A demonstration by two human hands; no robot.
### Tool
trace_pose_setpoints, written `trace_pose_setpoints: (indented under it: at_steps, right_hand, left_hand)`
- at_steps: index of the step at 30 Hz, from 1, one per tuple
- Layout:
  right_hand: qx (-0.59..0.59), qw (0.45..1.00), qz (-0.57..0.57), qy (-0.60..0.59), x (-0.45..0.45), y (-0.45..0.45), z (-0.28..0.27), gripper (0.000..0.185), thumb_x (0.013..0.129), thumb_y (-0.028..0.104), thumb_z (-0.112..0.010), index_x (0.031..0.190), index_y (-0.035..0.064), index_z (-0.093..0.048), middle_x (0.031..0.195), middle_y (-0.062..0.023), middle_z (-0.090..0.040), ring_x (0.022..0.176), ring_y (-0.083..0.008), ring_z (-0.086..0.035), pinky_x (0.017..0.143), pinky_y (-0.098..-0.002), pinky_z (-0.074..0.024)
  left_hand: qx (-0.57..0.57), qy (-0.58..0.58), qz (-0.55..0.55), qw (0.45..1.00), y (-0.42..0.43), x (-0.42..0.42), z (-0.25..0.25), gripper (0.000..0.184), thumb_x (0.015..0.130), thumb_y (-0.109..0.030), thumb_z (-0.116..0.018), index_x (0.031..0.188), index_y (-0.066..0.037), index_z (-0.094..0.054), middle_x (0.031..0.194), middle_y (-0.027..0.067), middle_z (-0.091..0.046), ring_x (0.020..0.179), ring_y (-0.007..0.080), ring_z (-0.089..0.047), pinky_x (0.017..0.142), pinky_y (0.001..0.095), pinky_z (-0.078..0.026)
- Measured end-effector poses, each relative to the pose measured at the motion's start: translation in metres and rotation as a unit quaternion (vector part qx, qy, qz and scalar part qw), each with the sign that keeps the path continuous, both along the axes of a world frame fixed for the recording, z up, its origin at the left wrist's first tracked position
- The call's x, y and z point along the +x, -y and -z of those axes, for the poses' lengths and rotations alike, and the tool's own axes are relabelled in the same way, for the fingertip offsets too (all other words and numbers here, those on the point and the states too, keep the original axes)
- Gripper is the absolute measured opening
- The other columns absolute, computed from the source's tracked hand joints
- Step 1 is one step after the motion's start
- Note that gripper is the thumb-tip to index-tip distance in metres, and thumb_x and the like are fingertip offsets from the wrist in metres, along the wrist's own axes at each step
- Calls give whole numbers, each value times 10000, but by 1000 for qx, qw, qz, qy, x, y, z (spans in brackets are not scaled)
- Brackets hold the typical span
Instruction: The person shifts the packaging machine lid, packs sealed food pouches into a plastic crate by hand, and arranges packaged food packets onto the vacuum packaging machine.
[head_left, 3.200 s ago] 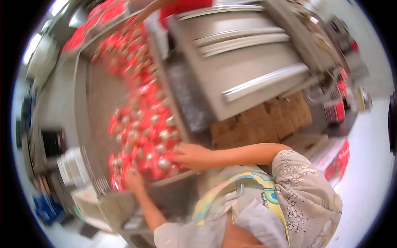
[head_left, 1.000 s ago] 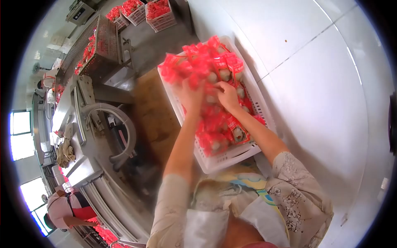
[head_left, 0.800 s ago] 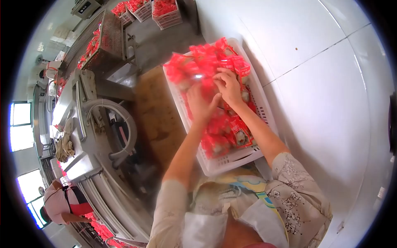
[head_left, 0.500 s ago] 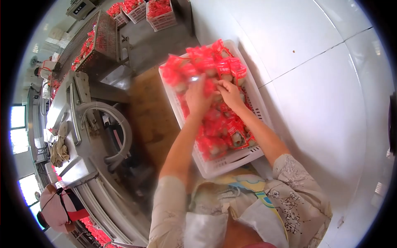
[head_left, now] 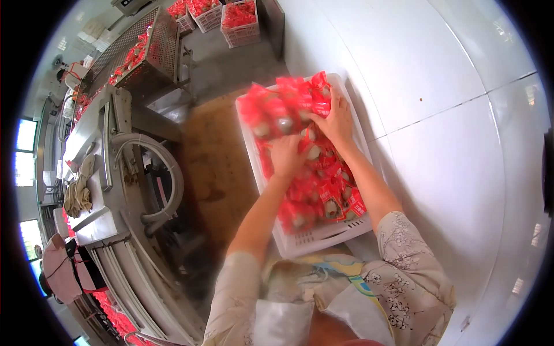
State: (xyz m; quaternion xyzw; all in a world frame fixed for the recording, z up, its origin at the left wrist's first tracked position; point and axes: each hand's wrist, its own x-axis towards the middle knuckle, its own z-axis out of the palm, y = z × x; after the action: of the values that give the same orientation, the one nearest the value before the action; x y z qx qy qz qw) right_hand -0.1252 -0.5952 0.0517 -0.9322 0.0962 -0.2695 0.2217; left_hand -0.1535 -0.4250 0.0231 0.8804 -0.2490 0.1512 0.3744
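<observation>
A white plastic crate [head_left: 266, 183] is heaped with red-and-clear plastic packets [head_left: 332, 193], each holding a roundish brownish item of a kind I cannot make out. My left hand [head_left: 287, 155] lies on the packets near the middle of the crate, its fingertips smeared and partly sunk among them. Up at the crate's far right corner, my right hand [head_left: 337, 121] curls around a red packet [head_left: 319, 105], thumb on the near side and fingers along the wall side. Packets at the far left of the heap are blurred.
White tiled wall [head_left: 438, 161] runs close along the crate's right. To the left stands a metal machine with a looped grey hose [head_left: 173, 179]. Farther off are a perforated metal bin [head_left: 158, 55] of red packets and several filled crates [head_left: 240, 36]. Another person [head_left: 66, 268] is at lower left.
My right hand has moved outward to the crate's far right corner, onto a packet there. My left hand has drawn back toward me, and the hands are farther apart.
</observation>
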Motion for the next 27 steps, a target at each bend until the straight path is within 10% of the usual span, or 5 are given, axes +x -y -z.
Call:
trace_pose_setpoints:
  at_steps: [6, 13, 21, 27]
  right_hand:
    - [100, 991, -72, 46, -16, 24, 25, 321, 824, 169, -676, 1113, 70, -578, 943, -146, -636, 863, -298, -635, 764, -359, -506]
    - [200, 960, -126, -149, 9, -9, -17, 449, 805, 231, -688, 1189, 46, -545, 1023, -156, -655, 926, -325, -635, 785, -391, -501]
    - [82, 974, -205, -43, -20, -47, -15, 139, 801, 133, -661, 909, 66, -605, 971, -108, -573, 809, -305, -621, 663, -398, -489]
    - [-6, 980, -177, -95, 24, -62, 11, 466, 744, 238, -720, 1114, 82, -482, 1058, -102, -546, 809, -349, -625, 666, -431, -518]
  left_hand:
    - [-133, -13, -57, 989, -17, -24, -37, 227, 755, -155, -756, 786, -53, -556, 714, 96, -585, 645, 271, -570, 597, 352, -443]
    - [-278, -96, -105, 950, -30, -52, -46, 207, 743, -90, -758, 806, -44, -566, 669, 67, -523, 572, 185, -484, 514, 307, -382]
    - [-394, -176, -119, 894, -48, -73, -74, 136, 851, -67, -659, 829, -34, -529, 732, -7, -568, 640, 41, -499, 582, 205, -430]
    - [-533, -212, -177, 800, -66, -62, -104, 146, 927, -166, -599, 884, -47, -524, 794, -19, -549, 694, 36, -470, 644, 185, -409]
